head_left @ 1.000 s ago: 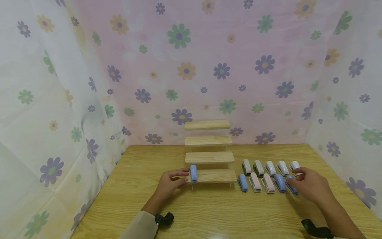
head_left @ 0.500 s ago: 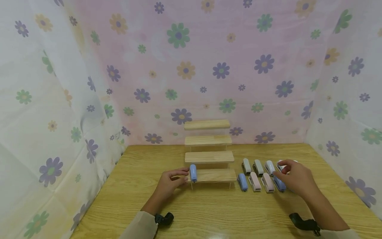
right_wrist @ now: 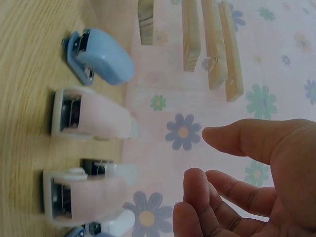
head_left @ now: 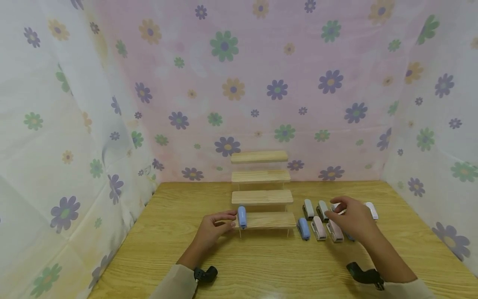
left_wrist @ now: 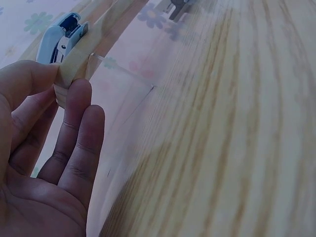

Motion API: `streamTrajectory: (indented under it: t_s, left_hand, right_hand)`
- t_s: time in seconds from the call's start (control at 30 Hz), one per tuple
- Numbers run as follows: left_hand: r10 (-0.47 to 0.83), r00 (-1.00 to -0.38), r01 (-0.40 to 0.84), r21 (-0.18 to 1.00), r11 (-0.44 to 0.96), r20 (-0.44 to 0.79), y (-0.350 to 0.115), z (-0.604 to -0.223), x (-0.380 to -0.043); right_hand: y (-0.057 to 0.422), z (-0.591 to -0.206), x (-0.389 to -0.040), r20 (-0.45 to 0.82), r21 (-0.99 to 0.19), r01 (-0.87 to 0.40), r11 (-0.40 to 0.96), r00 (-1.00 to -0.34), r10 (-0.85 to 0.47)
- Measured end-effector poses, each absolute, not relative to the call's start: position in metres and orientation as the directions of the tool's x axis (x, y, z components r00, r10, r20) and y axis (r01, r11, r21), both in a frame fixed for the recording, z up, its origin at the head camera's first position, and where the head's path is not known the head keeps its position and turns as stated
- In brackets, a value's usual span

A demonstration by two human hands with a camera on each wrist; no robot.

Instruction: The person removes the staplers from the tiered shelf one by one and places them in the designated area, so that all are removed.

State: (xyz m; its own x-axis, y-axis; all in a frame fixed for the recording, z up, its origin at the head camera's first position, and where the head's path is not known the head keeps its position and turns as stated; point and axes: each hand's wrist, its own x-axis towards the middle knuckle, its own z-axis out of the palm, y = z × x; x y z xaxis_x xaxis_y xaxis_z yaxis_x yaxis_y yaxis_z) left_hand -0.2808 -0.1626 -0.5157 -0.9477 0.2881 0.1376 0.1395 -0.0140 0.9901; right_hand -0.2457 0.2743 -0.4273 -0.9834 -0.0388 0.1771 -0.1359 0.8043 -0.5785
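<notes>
In the head view, my left hand is at the left end of the lowest step of a tiered wooden display stand. The left wrist view shows its thumb and fingers pinching that step's end. Beside them, a light blue mini stapler rests on the step. My right hand hovers over rows of mini staplers, thumb and fingers apart, holding nothing. Near it are a pink stapler and a grey-green stapler; it partly covers white and blue ones.
Left of these, another blue stapler, a pink stapler and a grey-green stapler stand on the wooden table. A white stapler is at the row's right end. Flowered cloth walls the table's back and sides.
My right hand has moved left across the staplers, from the right end of the rows to above the grey-green and pink ones. The left hand has stayed at the step.
</notes>
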Motion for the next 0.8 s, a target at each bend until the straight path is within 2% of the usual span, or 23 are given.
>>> streamTrajectory:
  t_s: [0.8]
  left_hand:
    - [0.278, -0.952, 0.132, 0.991, -0.009, 0.129, -0.162, -0.514, -0.28]
  right_hand:
    - [0.208, -0.416, -0.263, 0.182, -0.684, -0.188, 0.705, -0.98, -0.085]
